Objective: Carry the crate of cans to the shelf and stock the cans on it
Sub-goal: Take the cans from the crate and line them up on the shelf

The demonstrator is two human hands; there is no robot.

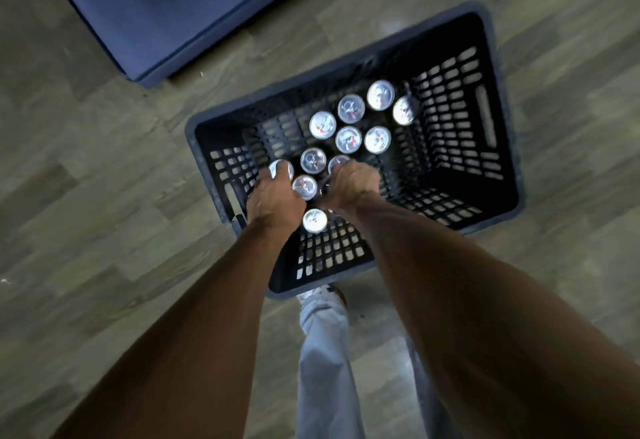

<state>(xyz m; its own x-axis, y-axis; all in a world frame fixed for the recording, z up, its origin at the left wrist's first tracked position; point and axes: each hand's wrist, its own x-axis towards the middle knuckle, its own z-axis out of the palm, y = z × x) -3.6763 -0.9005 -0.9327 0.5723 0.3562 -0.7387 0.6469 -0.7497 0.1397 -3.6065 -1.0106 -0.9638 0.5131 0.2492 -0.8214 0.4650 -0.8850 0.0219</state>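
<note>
A dark slatted plastic crate [498, 119] stands on the wooden floor below me. Several upright cans [349, 139] with silver tops stand inside it, mostly in its left half. Both my arms reach down into the crate. My left hand [273, 194] grips a can [280, 169] at the crate's left side, its fingers curled over the silver top. My right hand [351, 184] is curled round another can [338, 162], of which only a sliver of the top shows. One can [314, 221] stands between my wrists.
A dark blue flat-topped block [166, 8] lies on the floor at the upper left, close to the crate's far left corner. My light trouser leg and shoe [322, 300] stand just behind the crate's near corner. Bare wood floor [86, 213] surrounds the crate.
</note>
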